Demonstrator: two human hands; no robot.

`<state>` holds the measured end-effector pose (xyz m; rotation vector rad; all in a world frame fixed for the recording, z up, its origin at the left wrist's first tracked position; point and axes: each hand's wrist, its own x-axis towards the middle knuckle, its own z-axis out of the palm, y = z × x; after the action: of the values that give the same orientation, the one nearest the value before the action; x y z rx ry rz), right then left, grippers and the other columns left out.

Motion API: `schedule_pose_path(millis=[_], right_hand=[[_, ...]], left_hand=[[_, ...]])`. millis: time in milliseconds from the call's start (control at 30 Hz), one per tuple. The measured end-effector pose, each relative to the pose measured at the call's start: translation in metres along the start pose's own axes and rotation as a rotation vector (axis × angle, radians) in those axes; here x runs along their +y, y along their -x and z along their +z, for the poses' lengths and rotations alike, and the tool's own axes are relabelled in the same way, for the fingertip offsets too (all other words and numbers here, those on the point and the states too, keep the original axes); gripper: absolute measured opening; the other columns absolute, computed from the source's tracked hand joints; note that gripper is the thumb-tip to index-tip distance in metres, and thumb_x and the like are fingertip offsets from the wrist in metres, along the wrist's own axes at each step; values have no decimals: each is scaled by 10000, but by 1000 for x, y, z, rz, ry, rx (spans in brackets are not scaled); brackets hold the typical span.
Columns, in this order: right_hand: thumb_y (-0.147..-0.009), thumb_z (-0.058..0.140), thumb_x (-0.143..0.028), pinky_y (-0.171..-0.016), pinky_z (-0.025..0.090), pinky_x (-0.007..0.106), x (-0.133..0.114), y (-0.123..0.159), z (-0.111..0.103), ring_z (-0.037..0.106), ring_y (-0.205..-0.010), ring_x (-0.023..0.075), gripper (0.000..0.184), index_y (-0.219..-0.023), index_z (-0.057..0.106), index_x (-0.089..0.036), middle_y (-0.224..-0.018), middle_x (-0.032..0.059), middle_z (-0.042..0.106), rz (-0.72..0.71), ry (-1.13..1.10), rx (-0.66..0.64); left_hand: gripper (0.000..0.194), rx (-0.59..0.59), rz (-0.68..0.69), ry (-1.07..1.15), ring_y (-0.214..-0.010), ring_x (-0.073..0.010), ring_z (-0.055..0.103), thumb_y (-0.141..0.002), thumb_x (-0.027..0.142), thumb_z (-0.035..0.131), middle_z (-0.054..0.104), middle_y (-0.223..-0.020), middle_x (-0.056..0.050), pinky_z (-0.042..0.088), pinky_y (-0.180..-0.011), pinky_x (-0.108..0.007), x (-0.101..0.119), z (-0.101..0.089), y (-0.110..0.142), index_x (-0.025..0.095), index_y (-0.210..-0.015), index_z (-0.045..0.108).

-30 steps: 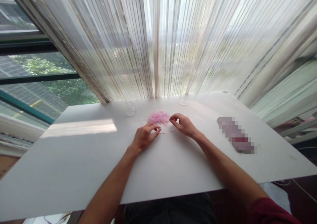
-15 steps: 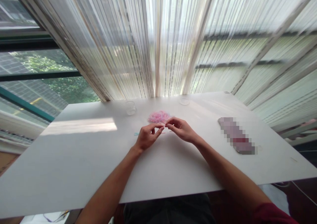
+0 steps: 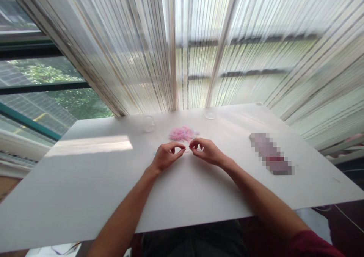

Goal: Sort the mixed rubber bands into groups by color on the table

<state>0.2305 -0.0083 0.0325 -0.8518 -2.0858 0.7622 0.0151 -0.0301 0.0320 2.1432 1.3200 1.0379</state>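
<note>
My left hand and my right hand face each other over the white table, each with thumb and forefinger pinched. A small gap separates the fingertips. Whatever lies in the pinches is too small to make out. Just beyond them sits a loose pile of thin pink strands, with some pale blue at its right side. One small pink piece lies on the table below the fingertips. Left of my left hand, a bit of teal shows, partly hidden by the hand.
A clear round container stands at the back left of the pile, and a clear round lid lies at the back right. A long blurred-out object rests on the right. Striped string curtains hang behind the table.
My fingertips, which nearly met before, have parted slightly, the left hand moving a little left. The whole view has shifted a bit. The pile stays in place.
</note>
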Motion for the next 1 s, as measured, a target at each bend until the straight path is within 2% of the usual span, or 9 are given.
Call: schedule_pose_path(millis=[233, 433, 567, 800, 1000], right_hand=[[-821, 588, -157, -675, 495, 249, 3, 1, 2, 616, -707, 129, 106, -893, 656, -193, -805, 7, 688, 19, 16, -2], [-855, 569, -174, -688, 506, 263, 5, 2, 1, 624, -710, 133, 130, -932, 671, -194, -829, 22, 694, 1, 68, 22], [-874, 563, -186, -692, 510, 271, 4, 2, -3, 633, -724, 141, 132, -944, 674, -201, -848, 27, 697, 6, 107, 32], [-889, 559, -197, -712, 513, 282, 4, 1, -11, 630, -728, 147, 117, -914, 674, -199, -835, 29, 696, 1, 132, 63], [-891, 559, -208, -707, 519, 289, 8, 2, -15, 629, -724, 150, 128, -918, 684, -203, -848, 32, 706, 0, 147, 96]], left_hand=[[147, -53, -3, -47, -550, -94, 479, -819, 288, 620, 740, -795, 8, 429, -574, -211, 2, -3, 0, 208, -859, 737], [140, -151, -46, -181, -594, -100, 517, -810, 300, 628, 748, -858, 26, 428, -619, -217, -8, -27, -1, 243, -844, 751], [158, -204, -121, -247, -582, -115, 543, -792, 339, 642, 750, -791, 28, 410, -575, -219, -13, -40, -1, 262, -824, 778], [138, -240, -159, -293, -640, -138, 607, -780, 328, 657, 763, -819, 32, 416, -567, -223, -6, -43, -1, 273, -810, 780], [137, -249, -125, -328, -718, -149, 643, -780, 339, 656, 760, -901, 21, 439, -598, -223, -8, -47, -2, 268, -774, 773]])
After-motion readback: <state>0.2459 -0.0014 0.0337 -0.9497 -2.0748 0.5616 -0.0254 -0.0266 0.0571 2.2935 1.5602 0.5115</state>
